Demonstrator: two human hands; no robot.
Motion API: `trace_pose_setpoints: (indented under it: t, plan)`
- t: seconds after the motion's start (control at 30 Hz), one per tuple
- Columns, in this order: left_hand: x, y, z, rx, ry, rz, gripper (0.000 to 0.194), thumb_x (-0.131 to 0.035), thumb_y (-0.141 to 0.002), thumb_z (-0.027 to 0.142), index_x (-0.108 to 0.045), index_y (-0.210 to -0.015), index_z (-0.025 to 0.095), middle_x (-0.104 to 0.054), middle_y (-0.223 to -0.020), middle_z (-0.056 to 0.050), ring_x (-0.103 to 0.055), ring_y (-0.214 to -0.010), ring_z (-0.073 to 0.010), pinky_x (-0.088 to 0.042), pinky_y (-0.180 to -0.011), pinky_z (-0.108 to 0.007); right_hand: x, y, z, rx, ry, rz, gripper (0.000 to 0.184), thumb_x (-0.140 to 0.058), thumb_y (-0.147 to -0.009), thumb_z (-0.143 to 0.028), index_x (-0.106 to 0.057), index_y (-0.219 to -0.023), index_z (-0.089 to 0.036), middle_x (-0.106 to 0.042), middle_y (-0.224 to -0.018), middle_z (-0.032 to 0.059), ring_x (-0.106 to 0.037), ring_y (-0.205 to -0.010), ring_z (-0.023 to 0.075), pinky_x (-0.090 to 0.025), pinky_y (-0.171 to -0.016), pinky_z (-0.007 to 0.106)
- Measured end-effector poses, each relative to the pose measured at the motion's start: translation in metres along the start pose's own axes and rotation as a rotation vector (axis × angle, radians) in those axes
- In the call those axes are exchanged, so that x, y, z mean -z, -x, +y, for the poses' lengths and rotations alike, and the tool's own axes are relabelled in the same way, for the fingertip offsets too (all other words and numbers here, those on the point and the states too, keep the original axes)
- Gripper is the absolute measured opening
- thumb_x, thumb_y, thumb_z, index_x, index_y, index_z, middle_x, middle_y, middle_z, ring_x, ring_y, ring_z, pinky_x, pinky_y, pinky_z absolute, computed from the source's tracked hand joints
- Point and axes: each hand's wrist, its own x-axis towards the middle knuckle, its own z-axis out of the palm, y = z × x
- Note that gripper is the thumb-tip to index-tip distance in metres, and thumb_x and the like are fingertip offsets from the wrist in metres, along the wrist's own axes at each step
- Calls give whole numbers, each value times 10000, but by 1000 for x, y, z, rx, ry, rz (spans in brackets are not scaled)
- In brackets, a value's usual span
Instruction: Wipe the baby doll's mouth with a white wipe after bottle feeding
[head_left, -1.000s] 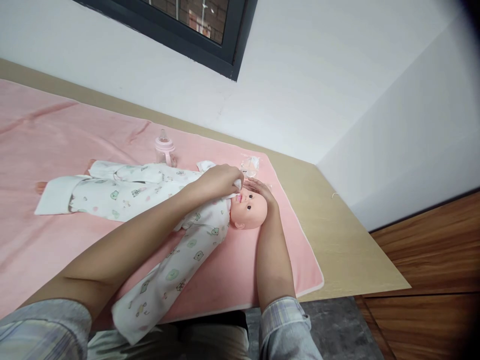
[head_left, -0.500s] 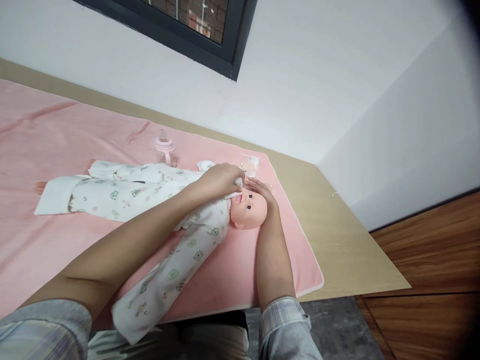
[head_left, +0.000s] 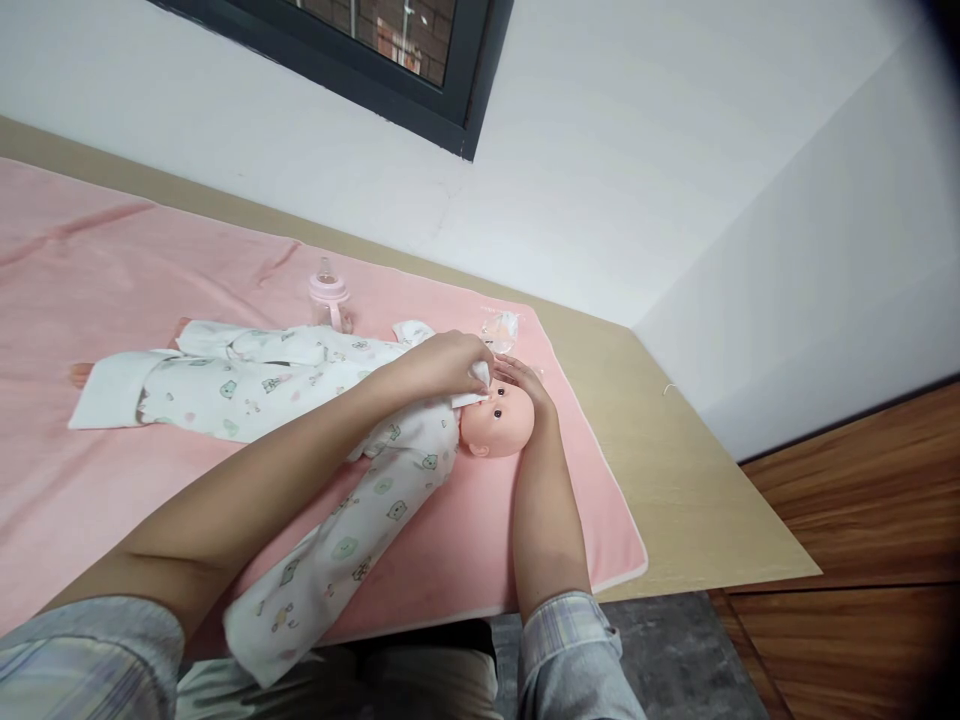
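Note:
A baby doll (head_left: pixel 501 428) lies on its back, its head to the right, in white patterned pyjamas (head_left: pixel 285 382). My left hand (head_left: pixel 454 365) is closed on a white tissue (head_left: pixel 474 398), pinching it against the doll's mouth and covering the lower face. The tissue could be a wipe or thin cloth. Around the far side and crown of the head curves my right hand (head_left: pixel 529 382), its fingers stretched out and resting against it. One long pyjama sleeve (head_left: pixel 352 545) hangs over the near table edge.
Beneath the doll is a pink blanket (head_left: pixel 75 290) on a wooden table (head_left: pixel 675 490). Behind the doll stands a pink-lidded baby bottle (head_left: pixel 328 298). A clear plastic item (head_left: pixel 500 332) lies beyond the head. A wall and a dark window frame (head_left: pixel 420 110) rise behind.
My left hand has shifted slightly towards the doll's nose, and the tissue now hides its mouth, which was visible before. My right hand has stayed on the head.

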Motion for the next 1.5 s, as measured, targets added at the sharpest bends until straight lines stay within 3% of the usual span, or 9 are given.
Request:
trace_pose_setpoints:
  t: [0.33,0.67,0.8,0.93,1.03,1.17,1.33,1.5]
  plan:
    - [-3,-2,-1,20,-46,55,168,-650,-785,147,-765,-896,199,-757,-865,-30,-686,-862,-250,-426,-676,-281,1,-2,1,2,13,14,261,-693,-818,-173,-668,-1076,-198,-776,-983,39,-730,-974,177,-502,-1085,384]
    - [-6,-6,-12,-3,-60,115,169,-651,-819,238,-749,-953,209,-756,-945,-35,-687,-934,-264,-443,-719,-295,0,-1,2,1,12,0,291,-716,-817,-201,-661,-1102,-193,-773,-1016,44,-728,-985,174,-508,-1092,370]
    - [6,-5,-24,47,-13,178,262,-595,-856,248,-716,-1083,197,-731,-1118,-47,-663,-1045,-273,-470,-865,-319,5,-3,-2,41,8,-73,321,-754,-801,-259,-664,-1106,-213,-751,-1138,57,-724,-1020,191,-512,-1088,391]
    - [22,-2,-43,137,49,259,340,-585,-866,278,-665,-1180,175,-683,-1227,-69,-624,-1116,-283,-456,-970,-345,3,6,-31,147,105,-138,306,-754,-811,-372,-699,-1084,-245,-706,-1262,54,-708,-1054,208,-521,-1070,431]
    - [29,-1,-56,195,101,299,407,-579,-861,295,-628,-1248,177,-658,-1241,-75,-629,-1063,-276,-476,-926,-336,-10,28,-66,246,315,-238,337,-725,-844,-439,-732,-1139,-277,-627,-1403,32,-618,-1248,236,-469,-1129,439]
    - [30,-2,-61,224,179,313,452,-565,-860,310,-605,-1287,167,-622,-1277,-83,-615,-1059,-266,-480,-904,-315,-42,63,-102,353,678,-477,304,-702,-882,-343,-737,-1184,-343,-414,-1593,-64,-256,-1549,269,-309,-1246,475]
    - [29,-4,-61,228,195,304,470,-547,-865,301,-591,-1309,152,-637,-1212,-86,-622,-1004,-254,-493,-876,-309,-72,79,-110,309,855,-524,347,-713,-838,-194,-760,-1141,-356,-398,-1595,-90,-110,-1583,326,-174,-1272,580]
    - [26,-6,-64,256,223,285,453,-538,-869,280,-580,-1308,173,-629,-1264,-75,-670,-930,-225,-531,-784,-275,-74,75,-108,348,817,-564,396,-702,-822,-166,-748,-1167,-355,-462,-1555,-79,-96,-1585,318,-137,-1271,598]
